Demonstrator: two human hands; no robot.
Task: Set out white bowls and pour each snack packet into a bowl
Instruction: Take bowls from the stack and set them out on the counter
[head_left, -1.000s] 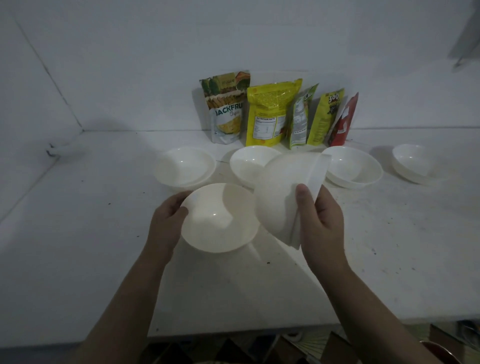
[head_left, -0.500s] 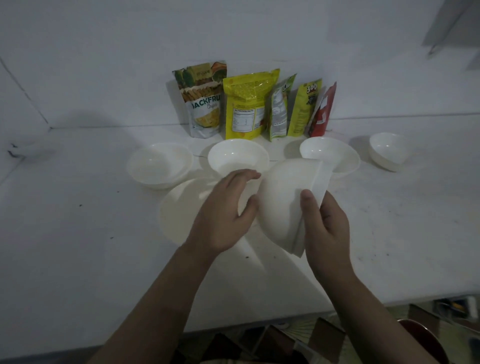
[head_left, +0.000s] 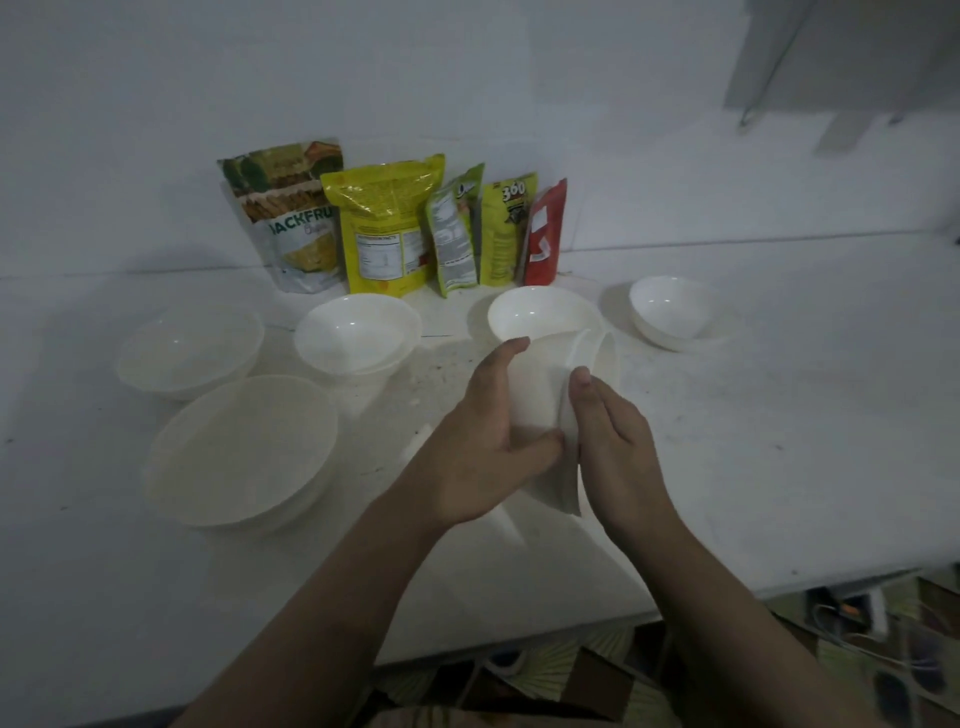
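On a white counter (head_left: 727, 467) against a white wall, five snack packets (head_left: 395, 228) stand behind five white bowls (head_left: 358, 332), while the left hand (head_left: 483, 447) and right hand (head_left: 613, 441) both clasp tilted stacked bowls (head_left: 540, 395) above the counter.

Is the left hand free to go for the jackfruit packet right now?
Probably not yet: the left hand is clasping the tilted bowls together with the right hand. The jackfruit packet stands behind two empty bowls, otherwise unblocked.
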